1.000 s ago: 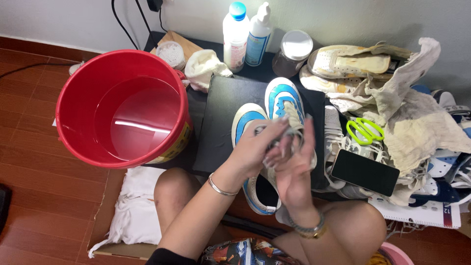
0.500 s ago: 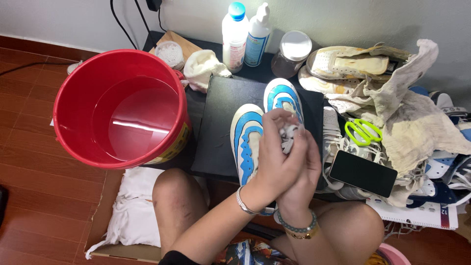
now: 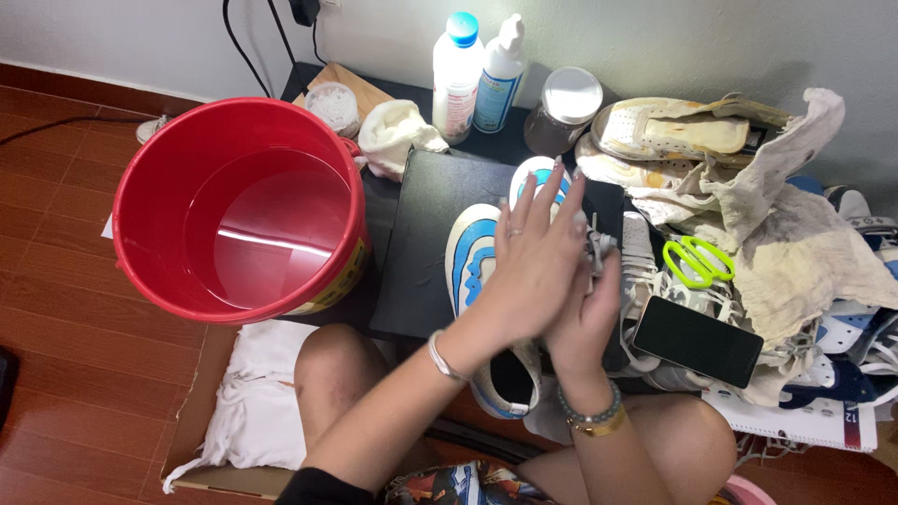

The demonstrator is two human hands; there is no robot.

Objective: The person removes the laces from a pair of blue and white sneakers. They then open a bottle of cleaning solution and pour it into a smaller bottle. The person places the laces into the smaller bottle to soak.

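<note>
My left hand (image 3: 533,266) lies flat, fingers stretched out, palm pressed onto my right hand (image 3: 585,318). A bunch of white shoelaces (image 3: 599,248) is squeezed between the two palms and sticks out on the right side. Both hands hover over a pair of white-and-blue sneakers: one sneaker (image 3: 468,257) shows to the left of my hands, and only the toe of the other sneaker (image 3: 538,173) shows above my fingertips. The sneakers rest on a black mat (image 3: 421,243). I wear bracelets on both wrists.
A red bucket (image 3: 131,187) holding water stands at the left. Two plastic bottles (image 3: 458,70), a lidded jar (image 3: 566,108) and a cream shoe (image 3: 673,131) line the wall. Green scissors (image 3: 697,262), a black phone (image 3: 697,341) and stained rags (image 3: 804,252) lie right; a white cloth (image 3: 257,411) is by my knee.
My hands have stayed pressed together on the laces. The left palm has slid forward over the right, its fingers now straightened out toward the wall.
</note>
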